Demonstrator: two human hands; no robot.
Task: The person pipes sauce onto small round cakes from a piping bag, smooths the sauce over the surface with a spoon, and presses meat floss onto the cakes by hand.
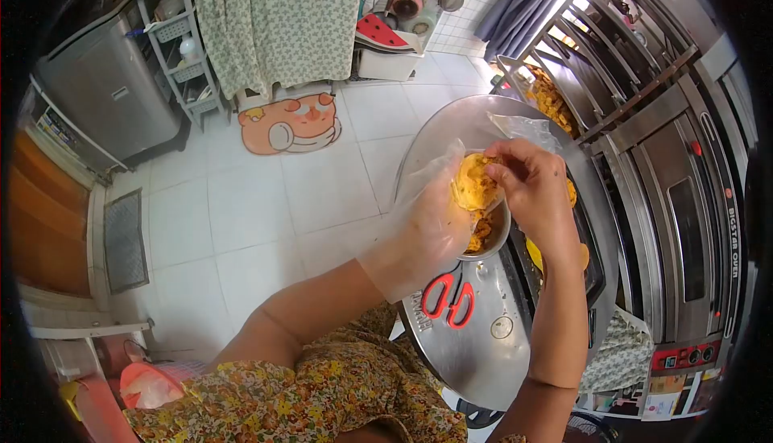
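My left hand, in a clear plastic glove, is closed around a round yellow pastry with a hollowed face turned up. My bare right hand is at the pastry's right edge, thumb and fingers pinched together. Orange-brown bits show by those fingertips, but what they hold is hidden. Just below the pastry stands a metal bowl with orange-yellow chunks in it. Beneath my right forearm lies a black tray with yellow pieces, partly covered by the arm.
Red-handled scissors lie on the round steel table near my body. A clear plastic bag rests at its far side. To the right stand a steel oven and a rack; another container of orange-yellow pieces is beside them.
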